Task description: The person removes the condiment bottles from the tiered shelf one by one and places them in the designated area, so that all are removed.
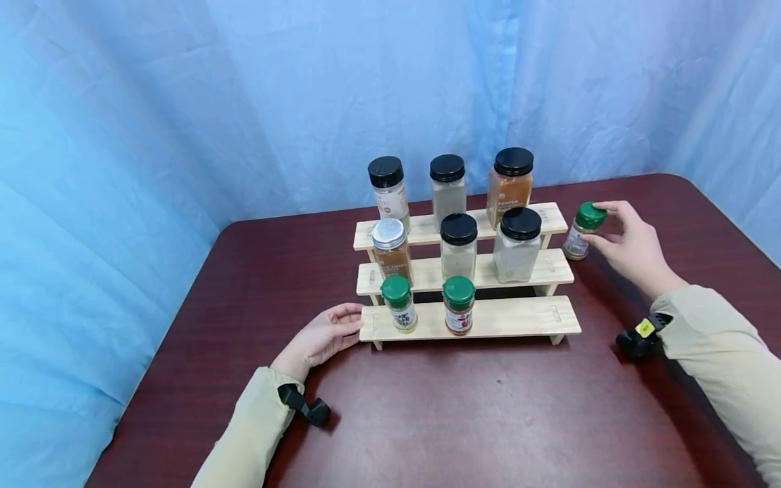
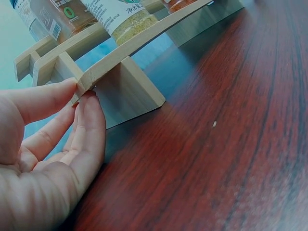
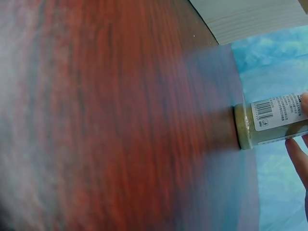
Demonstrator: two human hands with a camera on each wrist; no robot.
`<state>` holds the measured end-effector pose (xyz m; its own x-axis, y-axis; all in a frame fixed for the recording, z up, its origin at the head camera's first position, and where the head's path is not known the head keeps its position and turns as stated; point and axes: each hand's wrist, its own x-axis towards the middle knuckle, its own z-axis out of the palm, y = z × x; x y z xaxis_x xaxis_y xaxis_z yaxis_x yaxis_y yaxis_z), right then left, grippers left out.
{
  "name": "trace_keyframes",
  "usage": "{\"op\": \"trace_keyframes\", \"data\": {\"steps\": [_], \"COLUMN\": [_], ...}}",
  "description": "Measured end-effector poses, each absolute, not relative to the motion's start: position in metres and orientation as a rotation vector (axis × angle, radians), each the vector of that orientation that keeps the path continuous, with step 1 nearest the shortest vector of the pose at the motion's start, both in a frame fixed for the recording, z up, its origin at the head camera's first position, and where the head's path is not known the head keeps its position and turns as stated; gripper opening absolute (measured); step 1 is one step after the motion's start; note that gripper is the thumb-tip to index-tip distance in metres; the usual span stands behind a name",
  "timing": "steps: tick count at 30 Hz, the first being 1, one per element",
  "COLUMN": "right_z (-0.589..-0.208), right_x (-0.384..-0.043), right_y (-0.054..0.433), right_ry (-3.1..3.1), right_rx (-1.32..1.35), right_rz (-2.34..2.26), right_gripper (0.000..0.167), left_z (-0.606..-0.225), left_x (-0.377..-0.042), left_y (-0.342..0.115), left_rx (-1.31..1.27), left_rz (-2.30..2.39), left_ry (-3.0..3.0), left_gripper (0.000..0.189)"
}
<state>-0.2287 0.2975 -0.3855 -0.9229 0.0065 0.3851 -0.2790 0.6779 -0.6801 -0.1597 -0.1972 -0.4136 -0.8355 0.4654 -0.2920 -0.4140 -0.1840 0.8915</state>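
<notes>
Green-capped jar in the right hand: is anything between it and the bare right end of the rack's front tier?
In the head view, the middle tier, at its right end, seems to cut the straight path from the jar in the right hand to that end of the front tier. No other jar blocks it.

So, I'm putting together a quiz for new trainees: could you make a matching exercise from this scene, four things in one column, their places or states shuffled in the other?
Things:
1. Left hand
2. Silver-lidded jar
3. Right hand
4. PEPPER jar

Places or states:
A. Holding a green-lidded jar right of the rack
B. Rightmost on the top shelf
C. Pinching the left end of the bottom shelf
D. Leftmost on the middle shelf

Pairs: 1-C, 2-D, 3-A, 4-B
</notes>
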Motion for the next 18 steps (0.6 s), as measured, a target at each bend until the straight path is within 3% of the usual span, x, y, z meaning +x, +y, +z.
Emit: {"op": "trace_keyframes", "data": {"steps": [18], "right_z": [-0.37], "right_x": [-0.225], "right_y": [0.303], "right_ry": [-2.547], "right_rx": [0.186], "right_rz": [1.107], "right_gripper": [0.052], "left_z": [-0.412], "left_x": [-0.159], "left_y": [-0.197], "left_rx": [0.088], "left_rz": [2.067], "left_ry": [1.53], "left_gripper": [0.026]}}
